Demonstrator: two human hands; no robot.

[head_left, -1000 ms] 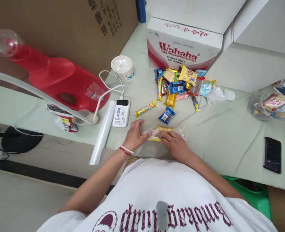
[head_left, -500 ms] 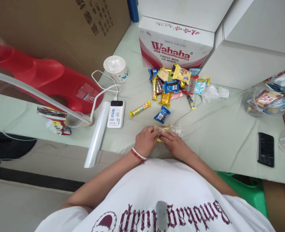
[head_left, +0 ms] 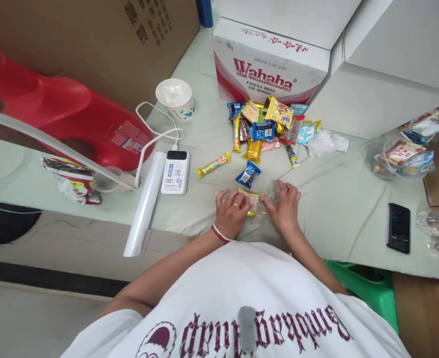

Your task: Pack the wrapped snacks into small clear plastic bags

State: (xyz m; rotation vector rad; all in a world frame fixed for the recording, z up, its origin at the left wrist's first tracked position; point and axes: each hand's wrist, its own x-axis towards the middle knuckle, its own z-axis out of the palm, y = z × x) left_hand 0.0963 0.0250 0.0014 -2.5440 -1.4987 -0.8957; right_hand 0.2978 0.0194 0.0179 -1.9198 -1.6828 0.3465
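Observation:
Near the table's front edge lies a clear plastic bag (head_left: 269, 198) with yellow-wrapped snacks (head_left: 254, 213) in or under it. My left hand (head_left: 233, 214), wearing a ring, has its fingers curled onto the bag's left part. At the other side my right hand (head_left: 285, 209) holds the bag's loose plastic between thumb and fingers. Just beyond the hands is a blue snack packet (head_left: 248, 174). A yellow stick-shaped packet (head_left: 214, 165) lies to its left. Farther back, several mixed snack packets (head_left: 263, 132) are heaped together.
A Wahaha carton (head_left: 264, 74) stands behind the heap. On the left are a white power bank (head_left: 175, 174) with a cable, a plastic roll (head_left: 145, 204), a paper cup (head_left: 176, 99) and a red container (head_left: 66, 114). A phone (head_left: 398, 227) lies on the right.
My hands have moved apart: the right one has shifted right and raised its fingers along the plastic. The left hand has turned over the bag, fingers curled. The view has shifted slightly.

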